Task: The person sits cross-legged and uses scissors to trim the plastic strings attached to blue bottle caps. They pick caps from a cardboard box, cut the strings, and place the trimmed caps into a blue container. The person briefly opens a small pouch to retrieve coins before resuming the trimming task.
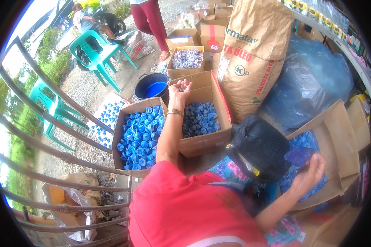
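Note:
Neither of my hands shows in the head view. A co-worker in a red shirt (193, 206) and black cap (259, 144) sits bent forward, seen from behind and above. This person's left hand (180, 88) reaches over the boxes, fingers partly curled around something too small to make out. The other hand (311, 175) holds a translucent blue-purple piece (299, 156) above an open box (338, 146) of blue plastic pieces. Small blue cap-like parts (140, 138) heap up in the left carton, and more parts (202, 117) lie in the carton beside it.
A dark tub with blue inside (154, 88) stands behind the cartons. Beyond it sits a box of pale parts (187, 58). A tall paper sack (251, 53) and blue plastic bag (307, 82) stand right. Metal railing (62, 156) and green chairs (97, 57) are left.

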The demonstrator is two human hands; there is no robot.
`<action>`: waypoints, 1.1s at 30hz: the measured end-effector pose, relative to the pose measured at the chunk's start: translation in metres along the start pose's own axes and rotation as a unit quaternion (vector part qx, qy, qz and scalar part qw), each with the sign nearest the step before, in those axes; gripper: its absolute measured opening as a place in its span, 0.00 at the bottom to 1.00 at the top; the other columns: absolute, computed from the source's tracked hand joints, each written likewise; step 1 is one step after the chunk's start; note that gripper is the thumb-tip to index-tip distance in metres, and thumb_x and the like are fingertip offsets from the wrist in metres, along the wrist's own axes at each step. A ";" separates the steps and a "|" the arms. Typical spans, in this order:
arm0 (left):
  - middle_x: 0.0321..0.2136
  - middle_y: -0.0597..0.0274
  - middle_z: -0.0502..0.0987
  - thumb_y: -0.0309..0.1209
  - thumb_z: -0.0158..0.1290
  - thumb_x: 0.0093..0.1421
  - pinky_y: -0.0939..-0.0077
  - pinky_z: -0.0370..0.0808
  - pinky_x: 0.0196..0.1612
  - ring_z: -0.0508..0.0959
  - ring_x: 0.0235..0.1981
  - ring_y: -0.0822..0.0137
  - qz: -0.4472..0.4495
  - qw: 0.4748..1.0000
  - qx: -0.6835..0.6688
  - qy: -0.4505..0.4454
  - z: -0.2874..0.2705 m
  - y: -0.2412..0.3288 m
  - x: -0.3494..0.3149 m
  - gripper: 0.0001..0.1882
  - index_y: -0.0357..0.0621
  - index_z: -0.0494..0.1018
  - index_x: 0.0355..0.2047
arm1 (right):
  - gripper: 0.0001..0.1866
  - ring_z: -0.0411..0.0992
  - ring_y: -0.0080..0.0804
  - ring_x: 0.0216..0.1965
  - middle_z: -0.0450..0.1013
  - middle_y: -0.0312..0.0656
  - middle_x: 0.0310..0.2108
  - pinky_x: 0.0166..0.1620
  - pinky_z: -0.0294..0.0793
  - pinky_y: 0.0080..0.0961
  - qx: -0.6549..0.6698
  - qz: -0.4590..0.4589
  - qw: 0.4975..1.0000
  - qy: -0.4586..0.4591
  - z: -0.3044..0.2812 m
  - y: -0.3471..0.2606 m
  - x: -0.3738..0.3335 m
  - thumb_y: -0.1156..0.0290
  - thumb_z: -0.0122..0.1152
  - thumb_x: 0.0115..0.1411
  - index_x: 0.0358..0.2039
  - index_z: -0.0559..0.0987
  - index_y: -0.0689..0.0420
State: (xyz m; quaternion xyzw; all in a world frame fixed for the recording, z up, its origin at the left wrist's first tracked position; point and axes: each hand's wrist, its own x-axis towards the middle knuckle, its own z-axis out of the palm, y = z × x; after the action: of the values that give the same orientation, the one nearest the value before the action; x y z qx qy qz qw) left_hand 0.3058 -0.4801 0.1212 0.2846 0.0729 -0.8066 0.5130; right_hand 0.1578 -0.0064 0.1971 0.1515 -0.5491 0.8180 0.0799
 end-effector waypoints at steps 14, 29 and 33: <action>0.26 0.58 0.70 0.23 0.39 0.58 0.47 0.62 0.58 0.73 0.25 0.63 -0.036 0.999 0.009 -0.001 -0.011 -0.009 -0.005 0.09 0.41 0.66 0.38 | 0.04 0.59 0.16 0.24 0.65 0.31 0.22 0.28 0.57 0.13 0.001 0.011 1.000 -0.004 -0.003 0.004 0.000 0.72 0.55 0.61 0.30 0.71 0.56; 0.35 0.56 0.70 0.23 0.37 0.59 0.48 0.63 0.57 0.76 0.37 0.58 -0.028 0.999 0.022 -0.013 -0.020 -0.011 0.007 0.10 0.38 0.66 0.40 | 0.05 0.58 0.16 0.24 0.64 0.31 0.22 0.27 0.58 0.13 -0.010 0.016 1.000 -0.010 0.002 0.001 -0.001 0.72 0.56 0.61 0.30 0.71 0.56; 0.36 0.55 0.70 0.22 0.37 0.59 0.48 0.64 0.57 0.76 0.38 0.57 -0.025 1.000 0.004 -0.008 -0.021 -0.008 0.008 0.10 0.37 0.65 0.39 | 0.05 0.58 0.16 0.23 0.63 0.31 0.22 0.27 0.57 0.13 -0.010 0.011 1.000 -0.012 0.004 0.001 -0.001 0.72 0.56 0.61 0.29 0.71 0.56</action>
State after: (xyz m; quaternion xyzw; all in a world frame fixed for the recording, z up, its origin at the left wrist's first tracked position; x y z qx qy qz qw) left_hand 0.3044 -0.4738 0.0986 0.2782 0.0732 -0.8217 0.4920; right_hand 0.1594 -0.0105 0.1967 0.1543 -0.5596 0.8116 0.0654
